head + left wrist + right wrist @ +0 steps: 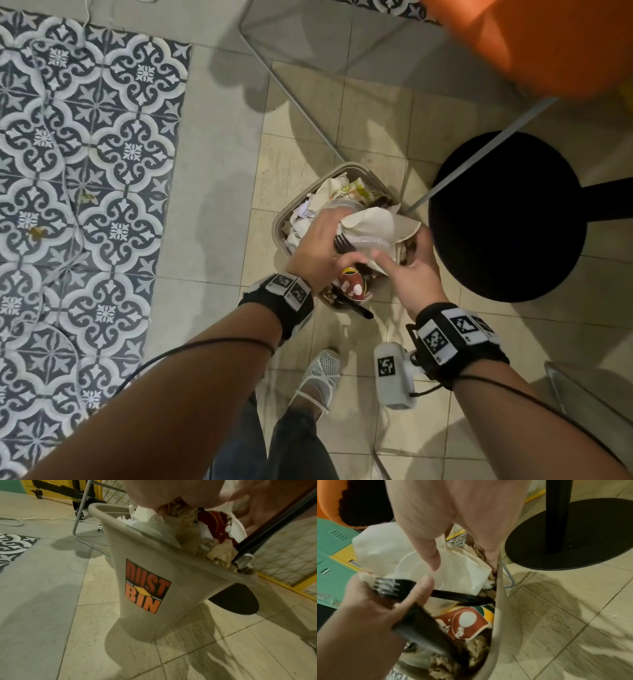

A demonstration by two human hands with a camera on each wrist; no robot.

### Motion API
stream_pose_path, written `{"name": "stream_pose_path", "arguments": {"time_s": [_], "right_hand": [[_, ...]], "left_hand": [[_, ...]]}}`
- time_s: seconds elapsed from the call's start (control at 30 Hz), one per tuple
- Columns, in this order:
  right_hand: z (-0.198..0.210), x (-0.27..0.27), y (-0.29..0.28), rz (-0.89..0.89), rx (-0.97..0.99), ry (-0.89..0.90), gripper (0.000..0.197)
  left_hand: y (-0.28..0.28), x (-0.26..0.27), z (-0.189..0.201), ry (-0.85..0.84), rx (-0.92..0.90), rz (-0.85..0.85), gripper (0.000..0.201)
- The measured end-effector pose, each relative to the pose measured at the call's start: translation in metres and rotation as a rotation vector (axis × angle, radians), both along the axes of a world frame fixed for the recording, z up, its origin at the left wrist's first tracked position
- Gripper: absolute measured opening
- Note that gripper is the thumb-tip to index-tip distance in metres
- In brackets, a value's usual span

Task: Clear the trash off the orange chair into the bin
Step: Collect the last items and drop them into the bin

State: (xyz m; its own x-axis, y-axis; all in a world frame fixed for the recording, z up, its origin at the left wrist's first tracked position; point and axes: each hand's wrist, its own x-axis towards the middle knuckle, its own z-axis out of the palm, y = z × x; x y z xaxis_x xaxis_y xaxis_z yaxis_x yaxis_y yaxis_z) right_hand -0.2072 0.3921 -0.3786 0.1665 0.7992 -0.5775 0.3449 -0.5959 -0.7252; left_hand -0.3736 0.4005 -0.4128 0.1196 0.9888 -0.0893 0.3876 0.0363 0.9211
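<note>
Head view: the trash bundle, a folded paper plate with a clear plastic lid and a black fork, is sitting at frame centre directly over the mouth of the bin, already heaped to the rim. The fork's long axis is running from upper left to lower right, tines toward the left hand. That hand is curling over the bundle's left side, thumb pinning the fork; the right hand is cupping the bundle's lower right edge, fingers curled beneath it. Both hands are equally near; release calls for a straight drop. The orange chair is lying at upper right, its seat surface mostly out of frame.
</note>
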Motion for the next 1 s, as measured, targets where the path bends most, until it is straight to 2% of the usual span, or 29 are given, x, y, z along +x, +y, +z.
{"name": "stream_pose_path", "arguments": {"time_s": [0.13, 0.27, 0.37, 0.47, 0.57, 0.63, 0.73, 0.8, 0.9, 1.0], "right_hand": [[0.001, -0.003, 0.000, 0.025, 0.007, -0.015, 0.073], [0.009, -0.003, -0.004, -0.018, 0.021, 0.022, 0.068], [0.014, -0.006, -0.006, -0.062, 0.063, 0.020, 0.068], [0.015, -0.010, -0.006, -0.055, 0.067, 0.011, 0.059], [0.015, -0.014, -0.004, -0.022, 0.103, -0.003, 0.054], [0.012, -0.015, -0.004, -0.009, 0.114, -0.003, 0.048], [0.005, -0.013, -0.005, -0.044, 0.093, 0.012, 0.049], [0.003, -0.012, -0.008, -0.041, 0.077, -0.020, 0.048], [0.005, -0.015, -0.012, 0.028, 0.054, -0.089, 0.028], [0.007, -0.018, -0.013, 0.178, 0.070, -0.209, 0.042]], "left_hand": [[-0.004, -0.005, -0.004, 0.066, 0.076, 0.029, 0.089], [-0.007, -0.009, -0.002, 0.108, 0.100, 0.131, 0.107], [-0.010, -0.010, -0.002, 0.243, 0.118, 0.178, 0.112], [-0.013, -0.011, 0.000, 0.361, 0.078, 0.186, 0.122], [-0.016, -0.008, -0.002, 0.415, 0.101, 0.088, 0.110], [-0.019, -0.003, -0.005, 0.425, 0.096, 0.023, 0.091], [-0.023, 0.002, -0.011, 0.542, 0.093, -0.051, 0.068], [-0.024, 0.002, -0.015, 0.608, 0.068, -0.059, 0.067], [-0.026, -0.001, -0.017, 0.643, 0.048, -0.047, 0.072], [-0.025, -0.004, -0.012, 0.604, 0.057, -0.044, 0.085]]}}
